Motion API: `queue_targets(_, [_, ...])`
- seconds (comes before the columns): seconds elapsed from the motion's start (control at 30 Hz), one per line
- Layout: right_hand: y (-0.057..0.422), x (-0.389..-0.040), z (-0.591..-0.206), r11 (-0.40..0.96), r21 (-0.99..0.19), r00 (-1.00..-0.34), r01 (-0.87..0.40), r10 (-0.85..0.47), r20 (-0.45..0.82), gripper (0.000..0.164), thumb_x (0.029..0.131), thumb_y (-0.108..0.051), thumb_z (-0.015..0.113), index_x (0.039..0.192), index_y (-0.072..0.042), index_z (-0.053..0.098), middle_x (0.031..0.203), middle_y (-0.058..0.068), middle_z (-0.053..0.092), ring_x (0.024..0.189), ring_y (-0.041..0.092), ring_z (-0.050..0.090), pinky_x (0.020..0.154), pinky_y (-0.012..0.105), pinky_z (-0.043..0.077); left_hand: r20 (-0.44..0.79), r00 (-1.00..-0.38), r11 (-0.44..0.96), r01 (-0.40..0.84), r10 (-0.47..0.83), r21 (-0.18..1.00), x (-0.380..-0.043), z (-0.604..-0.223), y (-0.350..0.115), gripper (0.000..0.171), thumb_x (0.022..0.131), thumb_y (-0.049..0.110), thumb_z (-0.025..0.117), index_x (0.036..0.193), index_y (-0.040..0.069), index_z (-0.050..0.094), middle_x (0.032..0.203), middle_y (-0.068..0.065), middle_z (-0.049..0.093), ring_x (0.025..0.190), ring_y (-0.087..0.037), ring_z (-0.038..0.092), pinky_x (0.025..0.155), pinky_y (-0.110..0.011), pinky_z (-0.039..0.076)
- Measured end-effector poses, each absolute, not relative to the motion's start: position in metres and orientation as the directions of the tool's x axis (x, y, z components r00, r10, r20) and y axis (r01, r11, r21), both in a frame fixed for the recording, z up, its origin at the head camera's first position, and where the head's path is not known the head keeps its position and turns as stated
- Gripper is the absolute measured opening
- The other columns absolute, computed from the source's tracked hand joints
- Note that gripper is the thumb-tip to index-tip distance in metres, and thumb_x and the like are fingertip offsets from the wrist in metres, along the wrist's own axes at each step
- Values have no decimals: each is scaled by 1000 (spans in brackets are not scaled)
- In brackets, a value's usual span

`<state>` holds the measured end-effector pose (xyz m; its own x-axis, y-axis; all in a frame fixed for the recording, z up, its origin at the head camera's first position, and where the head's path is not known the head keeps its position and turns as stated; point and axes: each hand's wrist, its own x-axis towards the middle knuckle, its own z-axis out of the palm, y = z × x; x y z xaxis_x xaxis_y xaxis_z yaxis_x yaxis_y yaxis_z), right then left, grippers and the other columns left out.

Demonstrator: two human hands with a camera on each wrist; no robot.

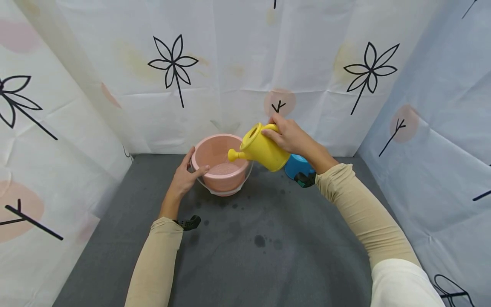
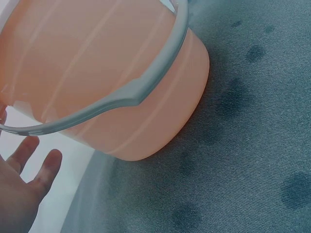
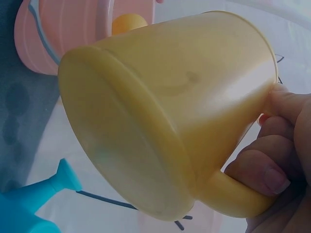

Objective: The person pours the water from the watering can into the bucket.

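Note:
A pink bucket (image 1: 219, 183) with a pale handle (image 2: 138, 91) stands upright near the back wall. My left hand (image 1: 183, 177) is at its left rim, with thumb and fingers spread and fairly straight; whether it bears on the rim is unclear. Through its handle, my right hand (image 1: 285, 135) grips a yellow watering can (image 1: 266, 150). The can is tilted left, its spout over the bucket's mouth. The can's raised base faces the right wrist view. Light speckling shows on the bucket's inside bottom (image 1: 224, 169), like disturbed water.
Behind the right forearm, a blue watering can (image 1: 294, 165) is partly hidden on the grey cloth surface (image 1: 238, 251). Dark wet spots (image 1: 259, 241) mark the cloth. White printed curtains (image 1: 230, 51) hang at the back and both sides.

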<state>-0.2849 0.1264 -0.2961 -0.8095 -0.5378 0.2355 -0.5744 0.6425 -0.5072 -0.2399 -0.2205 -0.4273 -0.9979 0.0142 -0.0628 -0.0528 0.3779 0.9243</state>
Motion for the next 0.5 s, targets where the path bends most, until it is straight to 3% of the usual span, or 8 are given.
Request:
queue_targets(0.23, [125, -284, -295, 647, -515, -818, -563, -524, 235, 23, 108, -24, 53, 112, -2, 48, 78, 11, 47, 67, 25, 49, 67, 35, 45, -57, -998, 381, -47, 16, 923, -240, -427, -221, 97, 91, 40, 73, 165, 36, 10, 173, -8, 14, 158, -35, 20, 122, -63, 28])
queue_targets(0.5, [126, -285, -296, 665, -554, -853, -501, -488, 184, 26, 108, -26, 52, 117, -2, 48, 85, 13, 53, 71, 25, 53, 69, 35, 48, -49, -999, 391, -41, 9, 919, -257, -454, -231, 97, 91, 42, 73, 163, 43, 8, 173, -4, 12, 159, -34, 18, 122, -63, 27])
